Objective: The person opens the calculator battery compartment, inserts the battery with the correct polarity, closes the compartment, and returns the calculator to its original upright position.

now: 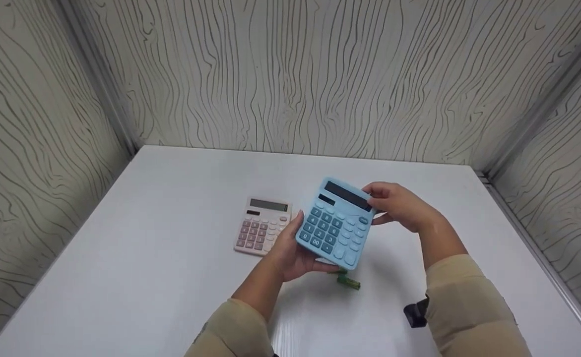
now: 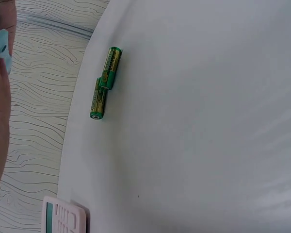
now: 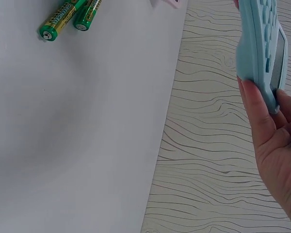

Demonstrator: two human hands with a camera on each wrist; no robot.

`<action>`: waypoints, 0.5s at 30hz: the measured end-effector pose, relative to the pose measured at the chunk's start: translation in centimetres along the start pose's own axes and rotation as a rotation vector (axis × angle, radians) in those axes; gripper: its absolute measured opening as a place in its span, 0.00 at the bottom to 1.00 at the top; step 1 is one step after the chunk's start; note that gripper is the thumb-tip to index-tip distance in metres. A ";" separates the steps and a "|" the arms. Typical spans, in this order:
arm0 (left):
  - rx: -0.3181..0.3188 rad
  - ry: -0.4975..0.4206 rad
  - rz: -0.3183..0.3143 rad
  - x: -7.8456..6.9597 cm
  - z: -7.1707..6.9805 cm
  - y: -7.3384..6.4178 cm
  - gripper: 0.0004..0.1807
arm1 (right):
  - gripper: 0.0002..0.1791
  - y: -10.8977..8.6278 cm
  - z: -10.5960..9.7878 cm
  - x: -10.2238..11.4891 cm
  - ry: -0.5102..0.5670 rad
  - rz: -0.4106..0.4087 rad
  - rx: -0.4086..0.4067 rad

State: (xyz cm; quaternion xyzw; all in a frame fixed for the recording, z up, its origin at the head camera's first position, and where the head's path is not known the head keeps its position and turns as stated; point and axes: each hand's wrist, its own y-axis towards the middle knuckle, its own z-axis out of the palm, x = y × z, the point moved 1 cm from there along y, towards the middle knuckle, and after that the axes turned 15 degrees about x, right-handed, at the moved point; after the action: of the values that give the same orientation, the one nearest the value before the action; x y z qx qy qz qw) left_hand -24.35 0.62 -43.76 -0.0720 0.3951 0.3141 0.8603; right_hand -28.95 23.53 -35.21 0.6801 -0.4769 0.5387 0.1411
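Observation:
Raised above the table, a blue calculator (image 1: 337, 223) is tilted with its keys and dark display facing up. My left hand (image 1: 292, 255) grips its lower left side, thumb on the edge and fingers underneath. At its upper right edge my right hand (image 1: 399, 203) pinches it, the thumb on the front beside the display and fingers behind. In the right wrist view the calculator (image 3: 262, 53) shows edge-on. Below it, two green and gold batteries (image 2: 111, 68) lie side by side on the table, partly hidden by the calculator and left hand in the head view.
A pink calculator (image 1: 263, 225) lies flat to the left of the blue one, its right edge partly covered by my left hand. The white table (image 1: 146, 238) is bounded by wood-patterned walls (image 1: 280, 74). Near my right sleeve sits a small black object (image 1: 414, 315).

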 end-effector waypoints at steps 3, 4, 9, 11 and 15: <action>0.012 0.005 0.016 0.2 0.1 -0.1 0.32 | 0.12 0.2 0.1 0.2 0.009 -0.012 -0.020; 0.003 0.007 0.027 0.2 0.1 -0.2 0.31 | 0.12 0.3 0.2 0.3 0.011 -0.014 -0.031; -0.058 0.040 0.083 0.5 0.1 -0.2 0.26 | 0.13 0.6 0.5 0.6 0.023 -0.041 -0.124; -0.068 0.059 0.096 0.6 0.1 -0.1 0.25 | 0.14 0.8 0.8 0.7 0.032 -0.051 -0.157; -0.050 0.080 0.111 0.6 0.2 -0.1 0.25 | 0.24 1.0 1.7 1.0 0.072 -0.039 -0.214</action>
State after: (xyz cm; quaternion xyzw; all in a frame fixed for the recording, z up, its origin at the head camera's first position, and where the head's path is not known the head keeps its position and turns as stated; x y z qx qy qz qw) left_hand -23.85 0.86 -44.11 -0.0839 0.4245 0.3680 0.8230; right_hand -28.79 21.29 -35.31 0.6506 -0.5129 0.5059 0.2403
